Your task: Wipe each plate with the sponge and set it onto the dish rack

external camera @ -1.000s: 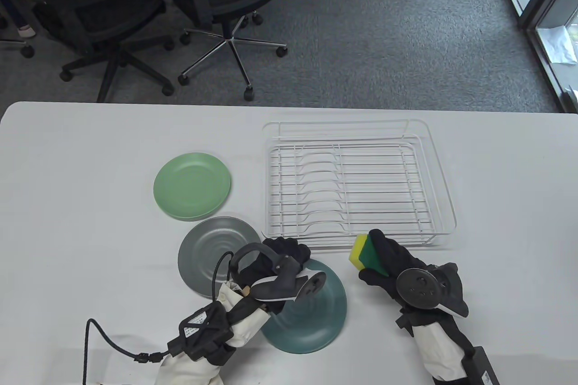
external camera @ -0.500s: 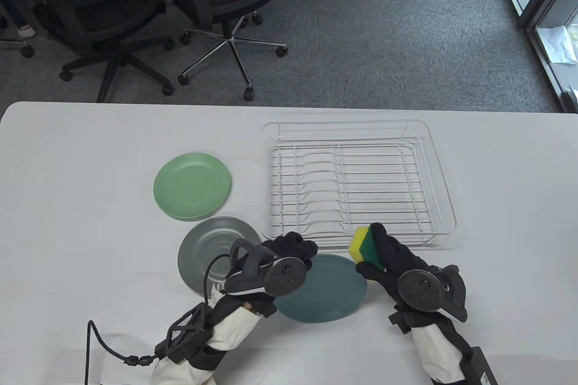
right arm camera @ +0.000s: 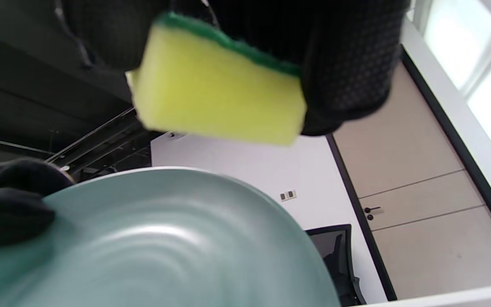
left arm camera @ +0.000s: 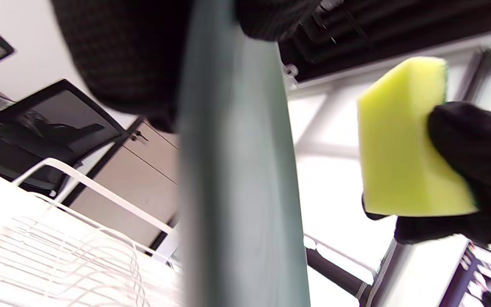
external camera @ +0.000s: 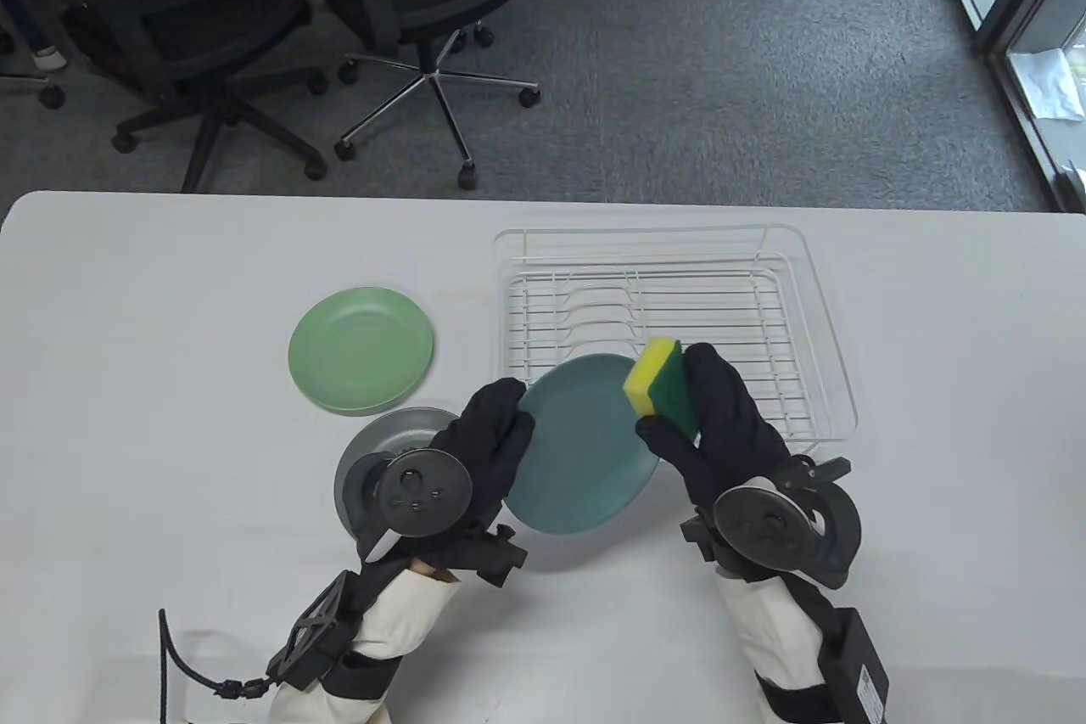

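Observation:
My left hand [external camera: 492, 440] grips the left rim of a teal plate [external camera: 581, 444] and holds it raised and tilted above the table, its face toward the right. In the left wrist view the teal plate [left arm camera: 237, 179] stands edge-on. My right hand [external camera: 708, 418] grips a yellow and green sponge [external camera: 662, 384] just at the plate's upper right edge; the sponge [right arm camera: 215, 89] hangs above the plate's face [right arm camera: 151, 251], a small gap between them. A white wire dish rack [external camera: 679, 333] stands behind with no plates in it.
A light green plate [external camera: 361, 350] lies on the white table [external camera: 153, 435] left of the rack. A grey plate [external camera: 382, 448] lies partly hidden under my left hand. Office chairs [external camera: 424, 2] stand on the carpet beyond the table's far edge.
My left hand has lifted the teal plate off the table, up and toward the rack, and tilted it. My right hand has brought the sponge left and forward to the plate's upper edge.

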Demonstrator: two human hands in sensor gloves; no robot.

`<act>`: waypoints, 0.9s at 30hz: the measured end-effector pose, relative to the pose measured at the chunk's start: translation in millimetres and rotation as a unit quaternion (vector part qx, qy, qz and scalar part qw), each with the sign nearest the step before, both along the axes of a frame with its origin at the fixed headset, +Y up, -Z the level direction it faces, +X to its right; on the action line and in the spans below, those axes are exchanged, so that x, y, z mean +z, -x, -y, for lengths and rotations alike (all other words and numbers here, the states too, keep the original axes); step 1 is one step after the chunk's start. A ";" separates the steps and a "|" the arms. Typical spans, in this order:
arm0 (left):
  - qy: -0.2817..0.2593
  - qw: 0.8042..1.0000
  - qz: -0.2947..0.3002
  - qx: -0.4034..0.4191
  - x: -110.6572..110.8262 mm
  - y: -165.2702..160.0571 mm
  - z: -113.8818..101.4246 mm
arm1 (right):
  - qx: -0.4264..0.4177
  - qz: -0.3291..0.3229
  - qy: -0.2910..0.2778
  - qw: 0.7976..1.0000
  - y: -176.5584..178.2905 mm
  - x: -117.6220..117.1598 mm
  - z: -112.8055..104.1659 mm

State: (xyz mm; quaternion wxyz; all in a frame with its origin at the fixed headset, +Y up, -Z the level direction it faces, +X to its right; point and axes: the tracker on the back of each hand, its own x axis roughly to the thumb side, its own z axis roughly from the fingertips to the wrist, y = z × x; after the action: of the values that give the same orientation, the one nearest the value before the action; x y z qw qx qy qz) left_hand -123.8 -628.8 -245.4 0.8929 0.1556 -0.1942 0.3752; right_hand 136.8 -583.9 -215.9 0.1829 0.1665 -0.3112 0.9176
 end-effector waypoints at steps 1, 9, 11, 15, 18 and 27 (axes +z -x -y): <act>0.018 1.000 -0.006 0.023 -2.5 4.4 1.8 | 0.009 -0.002 -0.001 1.000 8.2 -1.5 -1.2; 0.088 0.990 -0.031 0.102 -21.8 26.0 20.0 | 0.130 -0.026 0.057 0.990 53.8 -10.4 18.8; 0.104 0.987 -0.035 0.117 -25.9 29.9 25.8 | 0.176 -0.026 0.077 0.981 61.0 -13.6 27.7; 0.137 0.975 -0.032 0.174 -32.7 37.7 35.7 | 0.244 -0.045 0.120 0.961 72.1 -19.1 40.7; 0.159 0.962 -0.028 0.221 -36.3 44.3 42.2 | 0.232 -0.082 0.171 0.954 79.7 -19.9 45.4; 0.154 0.961 0.015 0.227 -31.5 30.8 41.3 | 0.155 -0.132 0.163 0.965 86.4 -16.4 44.1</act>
State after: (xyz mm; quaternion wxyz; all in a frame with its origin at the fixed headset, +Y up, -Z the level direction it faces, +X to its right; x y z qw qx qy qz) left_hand -154.6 -670.1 -276.9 0.7944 0.0504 -0.1065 0.5958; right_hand 50.4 -628.0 -232.3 0.1029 0.3004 -0.1013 0.9428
